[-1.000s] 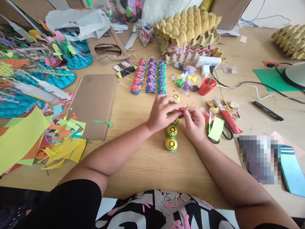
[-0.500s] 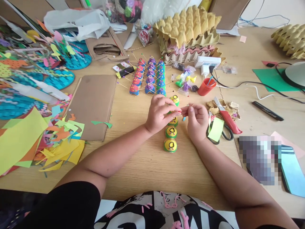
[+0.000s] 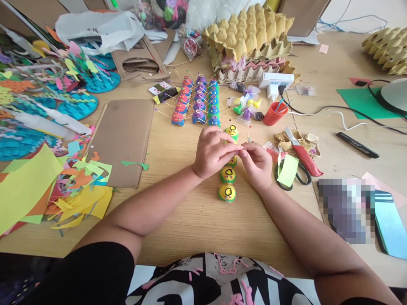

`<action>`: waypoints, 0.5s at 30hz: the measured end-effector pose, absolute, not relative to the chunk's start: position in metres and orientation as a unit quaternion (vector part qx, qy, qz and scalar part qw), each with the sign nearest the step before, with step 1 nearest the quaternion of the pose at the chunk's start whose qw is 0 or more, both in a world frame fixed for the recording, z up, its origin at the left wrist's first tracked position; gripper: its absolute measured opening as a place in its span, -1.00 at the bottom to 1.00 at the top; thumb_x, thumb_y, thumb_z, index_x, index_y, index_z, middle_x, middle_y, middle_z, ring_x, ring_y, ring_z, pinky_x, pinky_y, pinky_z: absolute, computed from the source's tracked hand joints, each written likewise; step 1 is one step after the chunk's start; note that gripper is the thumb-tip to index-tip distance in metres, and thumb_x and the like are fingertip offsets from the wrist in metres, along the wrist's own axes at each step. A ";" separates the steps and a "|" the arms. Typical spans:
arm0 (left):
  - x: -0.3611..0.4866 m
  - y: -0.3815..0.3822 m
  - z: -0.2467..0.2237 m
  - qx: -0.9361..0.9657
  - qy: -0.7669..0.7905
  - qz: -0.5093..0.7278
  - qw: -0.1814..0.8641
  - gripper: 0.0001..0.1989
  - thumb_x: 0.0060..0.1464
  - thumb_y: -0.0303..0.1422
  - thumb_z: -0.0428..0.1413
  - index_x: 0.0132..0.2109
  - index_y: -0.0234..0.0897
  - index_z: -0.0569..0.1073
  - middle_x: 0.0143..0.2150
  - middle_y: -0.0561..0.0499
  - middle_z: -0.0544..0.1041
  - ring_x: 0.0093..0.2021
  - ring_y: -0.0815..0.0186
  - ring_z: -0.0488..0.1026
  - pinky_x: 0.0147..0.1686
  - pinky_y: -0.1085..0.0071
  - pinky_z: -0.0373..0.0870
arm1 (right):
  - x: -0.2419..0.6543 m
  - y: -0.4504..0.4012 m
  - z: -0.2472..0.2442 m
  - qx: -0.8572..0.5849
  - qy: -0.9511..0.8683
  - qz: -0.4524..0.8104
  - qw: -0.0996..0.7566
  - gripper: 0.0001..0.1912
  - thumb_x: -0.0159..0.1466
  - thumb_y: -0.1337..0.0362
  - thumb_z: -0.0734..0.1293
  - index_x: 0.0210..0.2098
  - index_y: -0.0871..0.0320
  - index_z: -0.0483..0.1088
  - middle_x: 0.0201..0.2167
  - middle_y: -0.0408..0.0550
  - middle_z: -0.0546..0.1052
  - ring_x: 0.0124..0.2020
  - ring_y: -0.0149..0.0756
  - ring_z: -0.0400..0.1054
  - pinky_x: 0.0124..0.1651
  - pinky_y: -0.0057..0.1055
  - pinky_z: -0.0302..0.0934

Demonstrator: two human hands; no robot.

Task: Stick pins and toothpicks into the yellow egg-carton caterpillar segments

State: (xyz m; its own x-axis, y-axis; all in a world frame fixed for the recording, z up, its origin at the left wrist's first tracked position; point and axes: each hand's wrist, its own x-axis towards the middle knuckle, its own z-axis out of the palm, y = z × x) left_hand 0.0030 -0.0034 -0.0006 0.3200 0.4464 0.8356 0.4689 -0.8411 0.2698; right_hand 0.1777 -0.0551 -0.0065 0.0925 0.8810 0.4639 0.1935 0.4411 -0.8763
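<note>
My left hand [image 3: 211, 151] and my right hand [image 3: 257, 164] meet fingertip to fingertip over a column of yellow-and-green painted egg-carton cups. Both are pinched closed; whatever lies between the fingertips is too small and covered to name. The nearest painted cup [image 3: 227, 192] has a dark ring and small coloured dots on its top, and another cup [image 3: 228, 174] sits just behind it. Fingers partly hide the middle cups, while the farthest cup [image 3: 232, 131] shows beyond my left hand. A thin stick with a red tip [image 3: 249, 133] shows just past my right fingers.
Rows of red, purple and blue cups [image 3: 199, 116] with pins stand ahead. To the right are a red cup [image 3: 274, 114], a red-handled knife [image 3: 305, 159] and black scissors [image 3: 303, 174]. Cardboard [image 3: 122, 144] and paper scraps [image 3: 92, 203] lie left; egg trays [image 3: 248, 31] are stacked behind.
My right hand has moved slightly left, so its fingertips now touch those of my left hand. The red bit seen at my left fingertips before is now covered.
</note>
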 end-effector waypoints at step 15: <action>0.003 -0.001 0.001 -0.829 -0.283 -0.477 -0.078 -0.73 0.31 -0.07 0.16 -0.15 -0.03 0.70 -0.19 -0.03 0.63 -0.01 0.17 0.42 0.15 0.09 0.37 | 0.175 -0.059 -0.002 -0.436 -0.571 0.346 0.603 -0.66 0.35 -0.07 0.41 -0.35 0.06 0.50 -0.44 -0.14 0.54 -0.40 -0.35 0.38 -0.28 -0.34 0.33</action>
State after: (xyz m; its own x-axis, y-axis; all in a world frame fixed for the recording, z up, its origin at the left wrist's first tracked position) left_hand 0.0032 -0.0012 0.0014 0.3851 0.5434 0.7459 0.3944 -0.8276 0.3994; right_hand 0.1755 -0.0590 -0.0024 0.1077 0.9152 0.3884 0.0804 0.3813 -0.9209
